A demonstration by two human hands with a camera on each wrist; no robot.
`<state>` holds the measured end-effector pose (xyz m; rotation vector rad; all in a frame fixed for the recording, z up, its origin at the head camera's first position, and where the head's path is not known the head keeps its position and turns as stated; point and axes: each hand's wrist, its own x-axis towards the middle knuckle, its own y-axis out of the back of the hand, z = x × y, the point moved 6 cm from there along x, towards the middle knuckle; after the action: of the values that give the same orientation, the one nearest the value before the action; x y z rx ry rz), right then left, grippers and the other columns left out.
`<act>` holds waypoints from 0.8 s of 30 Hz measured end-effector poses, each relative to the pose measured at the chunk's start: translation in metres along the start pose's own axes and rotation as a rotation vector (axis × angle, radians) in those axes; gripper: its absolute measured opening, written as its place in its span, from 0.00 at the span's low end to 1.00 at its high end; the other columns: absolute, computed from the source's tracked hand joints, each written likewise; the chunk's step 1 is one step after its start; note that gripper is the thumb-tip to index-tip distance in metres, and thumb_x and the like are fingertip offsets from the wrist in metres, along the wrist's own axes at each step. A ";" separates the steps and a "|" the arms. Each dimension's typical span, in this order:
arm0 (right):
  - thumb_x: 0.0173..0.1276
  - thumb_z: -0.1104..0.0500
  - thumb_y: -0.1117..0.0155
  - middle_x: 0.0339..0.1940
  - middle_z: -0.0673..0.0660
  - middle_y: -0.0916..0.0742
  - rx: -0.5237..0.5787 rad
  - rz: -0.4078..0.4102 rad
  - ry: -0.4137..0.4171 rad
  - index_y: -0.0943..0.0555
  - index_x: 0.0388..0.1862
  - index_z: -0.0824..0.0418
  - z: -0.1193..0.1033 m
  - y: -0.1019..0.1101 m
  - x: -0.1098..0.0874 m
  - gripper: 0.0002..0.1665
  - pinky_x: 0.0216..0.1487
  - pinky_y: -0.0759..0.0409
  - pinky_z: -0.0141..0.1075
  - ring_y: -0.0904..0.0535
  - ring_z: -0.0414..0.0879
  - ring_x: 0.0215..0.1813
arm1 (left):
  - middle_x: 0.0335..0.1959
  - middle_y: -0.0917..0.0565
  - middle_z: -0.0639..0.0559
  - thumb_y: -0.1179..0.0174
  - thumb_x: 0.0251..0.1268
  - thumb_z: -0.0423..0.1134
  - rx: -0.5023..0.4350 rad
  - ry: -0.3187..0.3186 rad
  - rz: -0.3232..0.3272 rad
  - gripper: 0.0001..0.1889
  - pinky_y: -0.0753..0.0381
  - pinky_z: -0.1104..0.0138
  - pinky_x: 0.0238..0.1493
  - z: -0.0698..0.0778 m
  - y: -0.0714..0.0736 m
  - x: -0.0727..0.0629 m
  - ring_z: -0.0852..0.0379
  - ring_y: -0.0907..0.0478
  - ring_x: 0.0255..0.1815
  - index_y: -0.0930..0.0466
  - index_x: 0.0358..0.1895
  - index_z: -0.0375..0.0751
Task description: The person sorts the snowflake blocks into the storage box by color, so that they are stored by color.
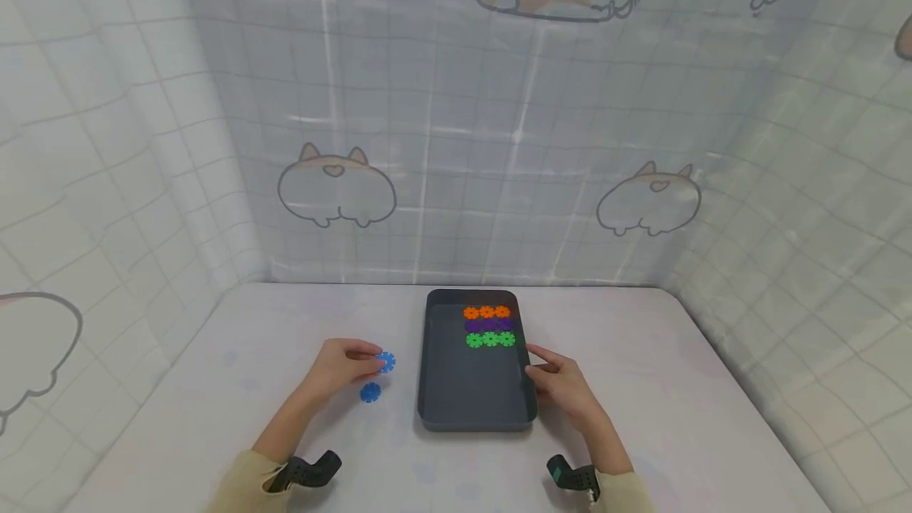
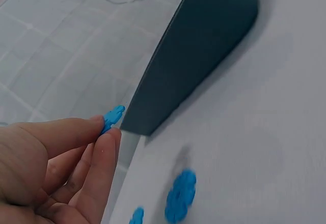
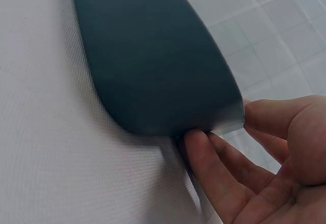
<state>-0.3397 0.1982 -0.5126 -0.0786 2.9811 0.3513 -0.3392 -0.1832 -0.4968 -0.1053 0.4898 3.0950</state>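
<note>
Between thumb and fingertips, my left hand pinches a blue notched plastic disc, raised left of the dark grey tray. Below it on the table lies another blue disc; the left wrist view shows a blue disc and part of a second one there. My right hand grips the tray's right side, thumb at the rim and fingers low on the wall. Inside the tray, toward its far right, sit rows of orange discs, purple discs and green discs.
A white table carries everything. Pale curtains with a grid and cartoon animals hang behind and on both sides. Each wrist wears a black strap with a small device, such as the left strap.
</note>
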 end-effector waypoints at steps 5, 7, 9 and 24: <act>0.68 0.61 0.35 0.45 0.63 0.15 -0.004 0.003 0.000 0.25 0.67 0.59 0.000 0.001 0.000 0.28 0.38 0.14 0.44 0.16 0.52 0.38 | 0.36 0.15 0.43 0.30 0.56 0.32 -0.053 -0.019 -0.049 0.15 0.14 0.62 0.37 0.014 -0.026 0.006 0.50 0.15 0.34 0.17 0.45 0.28; 0.68 0.61 0.36 0.45 0.63 0.15 0.001 -0.003 0.004 0.26 0.67 0.59 -0.001 0.001 0.000 0.28 0.38 0.14 0.44 0.16 0.52 0.39 | 0.36 0.15 0.43 0.30 0.56 0.31 -0.089 -0.029 -0.077 0.15 0.14 0.62 0.38 0.019 -0.035 0.008 0.49 0.15 0.35 0.17 0.45 0.27; 0.68 0.61 0.36 0.46 0.63 0.15 0.005 -0.010 0.012 0.26 0.67 0.59 -0.001 0.000 0.000 0.28 0.38 0.14 0.44 0.16 0.52 0.39 | 0.35 0.15 0.43 0.30 0.56 0.30 -0.115 -0.035 -0.100 0.15 0.14 0.61 0.38 0.025 -0.044 0.010 0.49 0.15 0.35 0.17 0.45 0.26; 0.69 0.61 0.36 0.47 0.64 0.15 -0.007 -0.009 0.006 0.26 0.68 0.59 0.001 0.002 0.003 0.28 0.39 0.14 0.45 0.16 0.52 0.41 | 0.35 0.15 0.42 0.31 0.58 0.30 -0.131 -0.073 -0.191 0.14 0.14 0.63 0.38 0.057 -0.109 0.032 0.51 0.15 0.34 0.18 0.46 0.26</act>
<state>-0.3422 0.2008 -0.5137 -0.0944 2.9842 0.3607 -0.3729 -0.0619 -0.4782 -0.0373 0.2573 2.9285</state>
